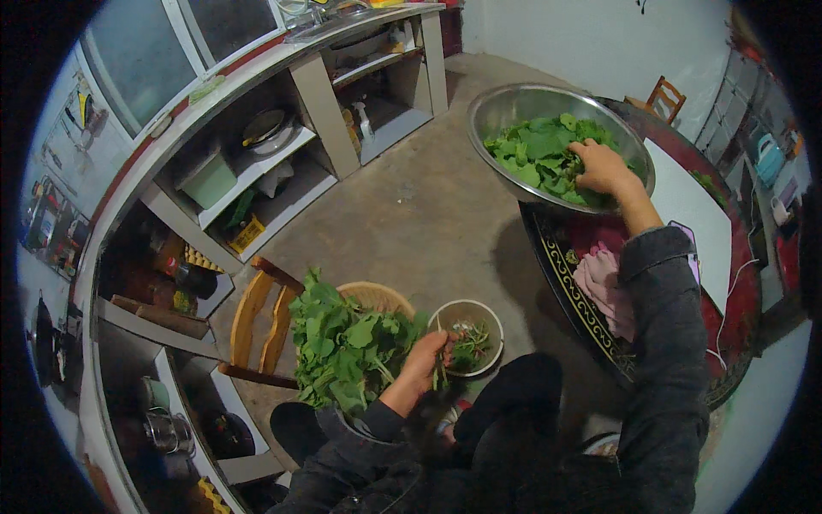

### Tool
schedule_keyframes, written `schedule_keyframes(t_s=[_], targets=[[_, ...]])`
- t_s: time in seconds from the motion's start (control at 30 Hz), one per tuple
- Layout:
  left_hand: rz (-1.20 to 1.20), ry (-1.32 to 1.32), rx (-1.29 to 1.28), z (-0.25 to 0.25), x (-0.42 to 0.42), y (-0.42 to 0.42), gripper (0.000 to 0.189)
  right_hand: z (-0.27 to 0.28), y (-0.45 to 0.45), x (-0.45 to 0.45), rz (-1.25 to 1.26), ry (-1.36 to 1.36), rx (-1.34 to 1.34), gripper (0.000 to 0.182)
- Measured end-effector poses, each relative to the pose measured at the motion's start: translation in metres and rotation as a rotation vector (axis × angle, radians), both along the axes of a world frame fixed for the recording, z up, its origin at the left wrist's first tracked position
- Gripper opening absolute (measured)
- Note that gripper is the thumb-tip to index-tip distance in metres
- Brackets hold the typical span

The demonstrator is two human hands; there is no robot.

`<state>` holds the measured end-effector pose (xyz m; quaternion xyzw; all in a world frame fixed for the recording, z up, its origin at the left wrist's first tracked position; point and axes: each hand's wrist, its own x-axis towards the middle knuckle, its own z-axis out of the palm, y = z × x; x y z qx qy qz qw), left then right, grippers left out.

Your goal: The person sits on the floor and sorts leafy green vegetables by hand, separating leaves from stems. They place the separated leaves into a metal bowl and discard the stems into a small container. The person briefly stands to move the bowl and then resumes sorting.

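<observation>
My left hand (422,361) grips a few thin green stalks (440,372) beside the rim of a small round bin (498,327). Trimmed stems and scraps (472,340) lie inside that bin. To the left, a large heap of leafy greens (350,337) fills a woven basket (379,294) close to my knees. Over on the right, my right hand (602,168) reaches into a wide stainless steel bowl (478,135), its fingers down among loose green leaves (536,144). Whether those fingers pinch any leaf is hidden.
The bowl rests at the edge of a dark red round table (742,257) holding a white board (700,225), a pink cloth (603,289) and a phone (690,247). A wooden chair (253,321) stands left of the basket. Open counter shelves (270,160) curve along the left.
</observation>
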<state>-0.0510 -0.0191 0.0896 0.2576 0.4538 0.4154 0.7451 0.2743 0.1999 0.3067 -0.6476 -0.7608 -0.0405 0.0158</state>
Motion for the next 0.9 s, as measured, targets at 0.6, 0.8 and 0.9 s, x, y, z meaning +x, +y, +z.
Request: schedule_keyframes(t_s=[0.6, 0.8, 0.9], targets=[[0.159, -0.074, -0.549, -0.090, 0.045, 0.030, 0.025, -0.020, 0.054, -0.013, 0.063, 0.100, -0.037, 0.068], [0.172, 0.214, -0.544, -0.129, 0.042, 0.042, 0.030, 0.012, 0.002, -0.029, -0.017, -0.032, 0.118, 0.071], [0.118, 0.071, -0.469, -0.085, 0.047, 0.025, 0.033, 0.012, -0.018, -0.023, 0.041, -0.094, 0.268, 0.069]])
